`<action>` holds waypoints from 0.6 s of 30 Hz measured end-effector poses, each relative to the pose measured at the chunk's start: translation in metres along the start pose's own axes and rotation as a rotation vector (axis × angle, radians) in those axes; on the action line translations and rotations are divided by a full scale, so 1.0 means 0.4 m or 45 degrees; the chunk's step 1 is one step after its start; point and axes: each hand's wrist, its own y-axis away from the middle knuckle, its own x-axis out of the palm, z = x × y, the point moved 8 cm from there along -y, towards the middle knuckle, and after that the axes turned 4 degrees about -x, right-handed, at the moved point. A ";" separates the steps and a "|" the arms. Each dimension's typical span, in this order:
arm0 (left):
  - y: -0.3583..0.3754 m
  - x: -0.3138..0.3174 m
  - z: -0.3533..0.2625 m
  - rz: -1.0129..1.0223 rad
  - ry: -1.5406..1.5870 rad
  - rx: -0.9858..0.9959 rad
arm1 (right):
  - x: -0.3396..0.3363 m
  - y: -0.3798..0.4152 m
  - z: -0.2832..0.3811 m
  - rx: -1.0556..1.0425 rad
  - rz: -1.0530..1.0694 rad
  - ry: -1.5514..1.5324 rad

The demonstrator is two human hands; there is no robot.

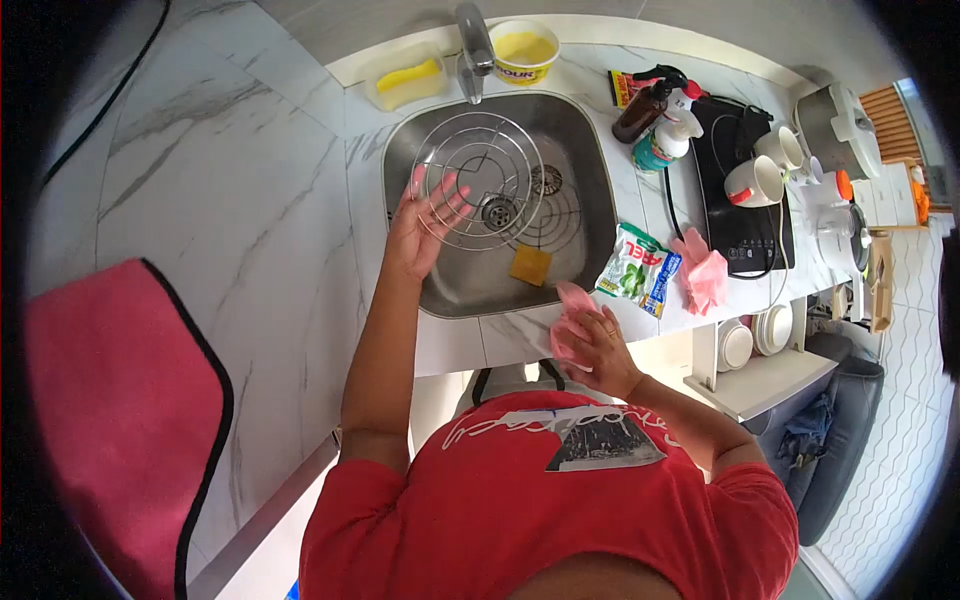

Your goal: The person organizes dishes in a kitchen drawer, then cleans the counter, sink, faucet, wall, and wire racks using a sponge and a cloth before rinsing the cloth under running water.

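Observation:
My left hand [428,222] holds a round wire rack [483,113] by its left side, with the fingers spread behind the wires. The rack is raised over the steel sink [455,290] and casts a ringed shadow inside it. A yellow-brown scrubbing pad [531,266] lies on the sink's floor, near the drain [497,212] and a round strainer [546,179]. At the counter's front edge my right hand [602,352] is closed on a crumpled pink rubber glove [572,315]. Another pink glove [704,272] rests beside a green-and-white detergent packet [638,267].
Behind the sink stand a faucet [474,45], a yellow tub [525,52] and a clear container [407,76] with something yellow. Spray bottles [660,140], a cooktop [745,235] and cups [755,182] are on the right. A pink black-edged mat [130,400] lies left.

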 end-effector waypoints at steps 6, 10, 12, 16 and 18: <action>0.064 0.111 -0.028 0.150 0.097 0.088 | -0.191 -0.209 0.003 0.021 -0.536 0.126; 0.086 0.150 -0.031 0.241 0.124 0.119 | -0.215 -0.354 -0.010 0.109 -0.670 0.342; 0.096 0.154 -0.037 0.204 0.084 0.128 | -0.193 -0.363 -0.022 0.113 -0.616 0.345; 0.096 0.114 -0.047 0.003 -0.092 0.111 | -0.174 -0.293 -0.009 0.016 -0.483 0.134; 0.084 0.080 -0.034 -0.060 -0.307 0.114 | -0.095 -0.192 -0.019 0.030 -0.250 0.025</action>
